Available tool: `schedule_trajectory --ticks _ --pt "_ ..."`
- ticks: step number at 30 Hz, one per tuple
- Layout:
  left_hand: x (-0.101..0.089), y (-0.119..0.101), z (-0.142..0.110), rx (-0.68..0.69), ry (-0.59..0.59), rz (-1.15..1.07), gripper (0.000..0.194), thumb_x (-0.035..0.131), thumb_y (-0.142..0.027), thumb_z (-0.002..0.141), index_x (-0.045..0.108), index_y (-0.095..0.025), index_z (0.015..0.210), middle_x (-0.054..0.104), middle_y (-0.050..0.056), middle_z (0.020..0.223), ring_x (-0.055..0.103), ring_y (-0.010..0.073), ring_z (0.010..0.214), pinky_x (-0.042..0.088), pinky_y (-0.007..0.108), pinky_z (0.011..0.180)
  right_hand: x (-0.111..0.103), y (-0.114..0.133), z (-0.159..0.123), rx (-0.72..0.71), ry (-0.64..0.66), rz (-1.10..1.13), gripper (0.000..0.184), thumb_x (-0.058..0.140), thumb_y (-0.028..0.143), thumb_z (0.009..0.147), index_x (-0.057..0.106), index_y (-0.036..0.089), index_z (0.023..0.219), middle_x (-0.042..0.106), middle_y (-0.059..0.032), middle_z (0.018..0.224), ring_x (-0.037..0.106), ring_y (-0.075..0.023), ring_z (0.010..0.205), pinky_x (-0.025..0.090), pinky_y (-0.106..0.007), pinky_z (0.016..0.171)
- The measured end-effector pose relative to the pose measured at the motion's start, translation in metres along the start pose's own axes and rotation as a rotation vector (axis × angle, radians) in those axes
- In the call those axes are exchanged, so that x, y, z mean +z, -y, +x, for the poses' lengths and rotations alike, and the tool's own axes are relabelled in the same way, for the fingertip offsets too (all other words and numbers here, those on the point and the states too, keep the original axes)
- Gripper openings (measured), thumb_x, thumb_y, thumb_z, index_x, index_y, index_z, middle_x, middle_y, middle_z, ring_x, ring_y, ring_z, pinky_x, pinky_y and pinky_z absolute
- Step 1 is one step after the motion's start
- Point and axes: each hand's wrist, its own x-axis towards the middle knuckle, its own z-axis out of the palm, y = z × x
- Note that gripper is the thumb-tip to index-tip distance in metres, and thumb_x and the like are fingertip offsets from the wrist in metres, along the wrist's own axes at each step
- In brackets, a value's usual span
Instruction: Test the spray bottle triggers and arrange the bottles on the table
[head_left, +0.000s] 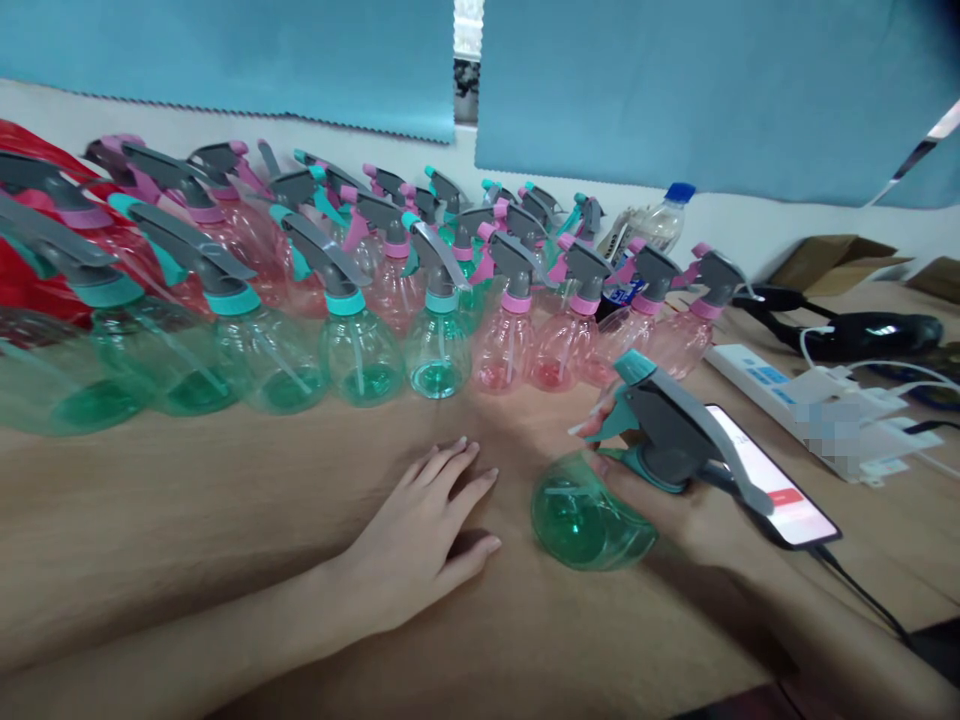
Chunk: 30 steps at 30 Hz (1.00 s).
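Observation:
My right hand [694, 520] is wrapped round the neck of a green spray bottle [581, 515] with a grey and teal trigger head. The bottle tilts, its base toward the left, and part of its neck is hidden by my fingers. My left hand [424, 520] lies palm down on the wooden table [300, 520], fingers spread, holding nothing. Beyond my hands stands a front row of spray bottles, among them a green one [437, 350] with a teal collar and a pink one [504, 345] with a pink collar.
Several more spray bottles fill the rows behind, by the wall. At the right lie a lit phone [780, 490] on a cable, a white power strip [817, 415] with plugs, and a black strapped object [862, 333]. A blue-capped bottle [666, 220] stands at the back; red plastic [30, 270] lies left.

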Motion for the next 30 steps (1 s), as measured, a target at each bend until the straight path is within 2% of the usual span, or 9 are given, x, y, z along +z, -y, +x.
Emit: schedule_trajectory --ticks 8,11,15,19,24,30 --pt "0.001 0.001 -0.001 0.003 -0.012 -0.009 0.050 0.048 -0.045 0.094 0.048 -0.015 0.134 0.039 0.015 0.144 0.032 0.0315 0.134 0.031 0.051 0.106 -0.001 0.001 0.004 -0.035 0.054 -0.005 0.022 0.054 0.018 0.072 0.063 0.025 0.091 0.066 -0.0020 0.078 0.066 -0.0197 0.070 0.057 -0.033 0.063" --pt "0.001 0.000 0.000 -0.003 -0.007 -0.011 0.050 0.049 -0.045 0.093 0.048 -0.015 0.133 0.040 0.015 0.144 0.032 0.0314 0.134 0.031 0.051 0.106 -0.001 -0.001 0.005 -0.025 0.097 0.024 0.026 0.053 0.018 0.074 0.064 0.027 0.096 0.068 -0.0019 0.081 0.068 -0.0207 0.077 0.057 -0.033 0.066" --pt "-0.001 -0.001 0.001 -0.006 0.003 -0.011 0.051 0.048 -0.045 0.093 0.049 -0.014 0.133 0.040 0.016 0.144 0.032 0.0320 0.134 0.031 0.052 0.106 -0.001 -0.007 0.001 0.020 0.150 0.092 0.027 0.055 0.017 0.077 0.064 0.029 0.100 0.070 -0.0014 0.085 0.070 -0.0200 0.082 0.058 -0.034 0.077" --pt "-0.001 -0.002 0.000 -0.010 0.003 -0.010 0.050 0.049 -0.045 0.093 0.048 -0.015 0.134 0.039 0.015 0.145 0.031 0.0317 0.135 0.031 0.051 0.106 -0.001 -0.009 -0.002 0.035 0.107 0.023 0.026 0.057 0.019 0.074 0.066 0.029 0.096 0.072 -0.0016 0.085 0.070 -0.0214 0.081 0.059 -0.036 0.077" --pt "-0.001 -0.002 0.000 -0.011 -0.001 -0.027 0.050 0.050 -0.044 0.093 0.049 -0.014 0.133 0.039 0.016 0.144 0.032 0.0328 0.134 0.030 0.051 0.106 0.002 -0.009 0.000 -0.002 0.097 0.012 0.030 0.054 0.021 0.076 0.064 0.030 0.103 0.072 -0.0023 0.084 0.071 -0.0216 0.076 0.061 -0.035 0.069" --pt "-0.002 -0.002 0.000 -0.008 0.013 -0.013 0.050 0.050 -0.044 0.093 0.048 -0.014 0.134 0.039 0.016 0.144 0.032 0.0321 0.134 0.031 0.051 0.106 0.003 -0.012 0.001 -0.012 0.111 0.029 0.031 0.054 0.022 0.076 0.063 0.030 0.105 0.071 -0.0027 0.084 0.070 -0.0219 0.079 0.059 -0.038 0.072"
